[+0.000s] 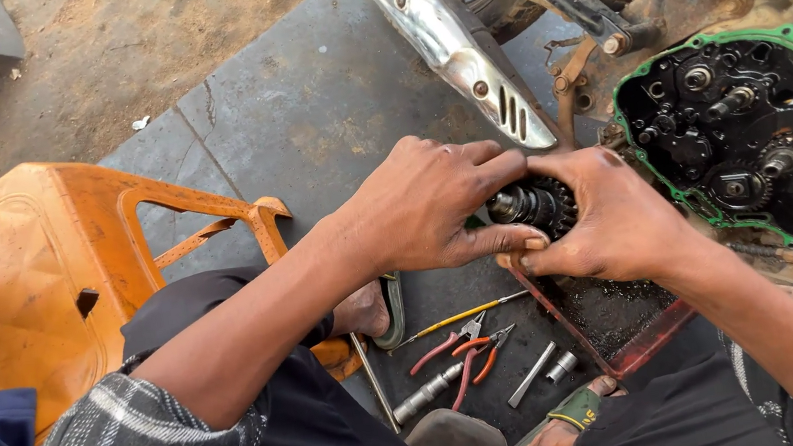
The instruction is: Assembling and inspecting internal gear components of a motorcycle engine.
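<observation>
My left hand (429,204) and my right hand (607,212) meet in the middle of the view, both gripping a dark, oily gear cluster on a shaft (533,204). The fingers of both hands wrap around it, so only its toothed wheels show between them. To the right is an opened motorcycle engine case (749,134) with a green gasket rim, gears and shafts exposed inside. A chrome exhaust pipe (450,45) slants down above my hands.
Below my hands a red tray (634,350) holds dark oil. On the grey paving lie red-handled pliers (462,346), a yellow-handled screwdriver (449,322), sockets and a metal bar (531,375). An orange plastic stool (49,266) lies on its side at the left.
</observation>
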